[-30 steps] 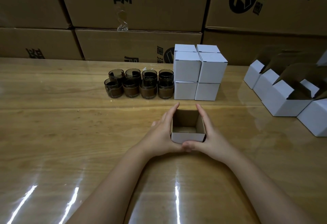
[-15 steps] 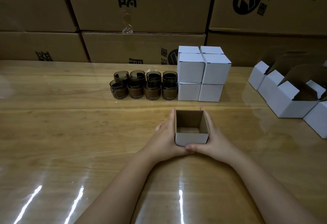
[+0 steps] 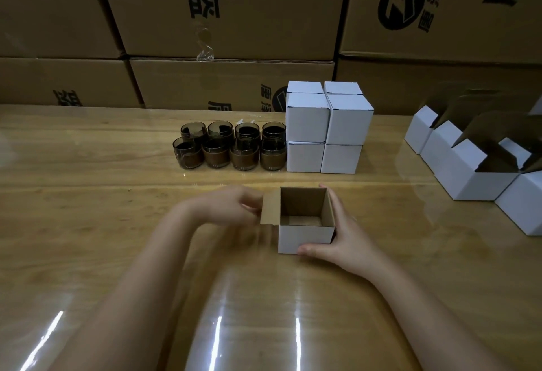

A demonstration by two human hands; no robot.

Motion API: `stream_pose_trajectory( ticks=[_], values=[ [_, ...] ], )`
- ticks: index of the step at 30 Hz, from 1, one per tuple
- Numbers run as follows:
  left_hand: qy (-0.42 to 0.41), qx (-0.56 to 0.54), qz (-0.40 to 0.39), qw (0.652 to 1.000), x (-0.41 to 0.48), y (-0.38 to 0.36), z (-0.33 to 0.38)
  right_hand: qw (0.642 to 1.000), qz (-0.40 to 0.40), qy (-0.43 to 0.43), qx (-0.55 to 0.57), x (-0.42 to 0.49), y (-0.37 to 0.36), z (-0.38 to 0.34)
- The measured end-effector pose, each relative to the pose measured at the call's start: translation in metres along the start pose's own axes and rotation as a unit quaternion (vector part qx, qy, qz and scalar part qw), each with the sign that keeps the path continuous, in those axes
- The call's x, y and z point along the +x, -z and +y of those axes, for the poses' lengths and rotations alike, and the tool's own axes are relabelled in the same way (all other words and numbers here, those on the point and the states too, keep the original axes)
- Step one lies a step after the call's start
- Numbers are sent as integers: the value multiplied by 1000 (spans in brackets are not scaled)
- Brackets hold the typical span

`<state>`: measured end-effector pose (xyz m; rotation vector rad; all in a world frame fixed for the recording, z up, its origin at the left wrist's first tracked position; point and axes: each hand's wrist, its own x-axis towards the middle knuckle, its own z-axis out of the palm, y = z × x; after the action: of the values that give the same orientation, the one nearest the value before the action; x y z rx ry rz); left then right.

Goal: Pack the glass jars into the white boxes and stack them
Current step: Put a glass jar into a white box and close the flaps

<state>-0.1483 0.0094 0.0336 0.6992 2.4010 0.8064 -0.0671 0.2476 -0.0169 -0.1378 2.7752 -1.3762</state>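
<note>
Two arms in shot, bare from the bottom edge right up to the wrists. Left hand [image 3: 231,206] and right hand [image 3: 337,235] bare too, fingers [image 3: 334,203] slender.

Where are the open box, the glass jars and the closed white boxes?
open box [image 3: 305,235], head view, white front wall.
glass jars [image 3: 244,155], head view, front jar's side.
closed white boxes [image 3: 306,118], head view, upper box's front.
</note>
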Motion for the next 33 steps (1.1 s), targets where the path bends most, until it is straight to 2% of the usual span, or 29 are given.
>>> stream_pose_trajectory(
  ticks=[2,4,6,8,13,16,24,27,31,33],
  values=[
    [-1,35,111,993,8,14,6,1000,1,5,-5,-1,0,0],
    [10,94,247,964,23,22,11,1000,1,7,-6,0,1,1],
    [9,122,320,939,39,27,16,1000,2,10,-6,0,1,1],
    [6,146,328,933,57,28,17,1000,5,16,-8,1,1,1],
    [39,214,270,938,95,26,13,1000,9,23,-13,1,1,4],
    [38,225,268,936,107,21,11,1000,11,22,-17,1,1,5],
    [25,216,348,912,94,8,14,1000,9,16,-13,2,1,6],
    [11,180,404,897,68,11,27,1000,8,14,-13,1,1,6],
    [-12,137,493,859,21,20,46,1000,9,17,-14,0,2,3],
    [-41,73,491,867,-1,24,54,1000,7,13,-12,0,2,3]
  ],
)
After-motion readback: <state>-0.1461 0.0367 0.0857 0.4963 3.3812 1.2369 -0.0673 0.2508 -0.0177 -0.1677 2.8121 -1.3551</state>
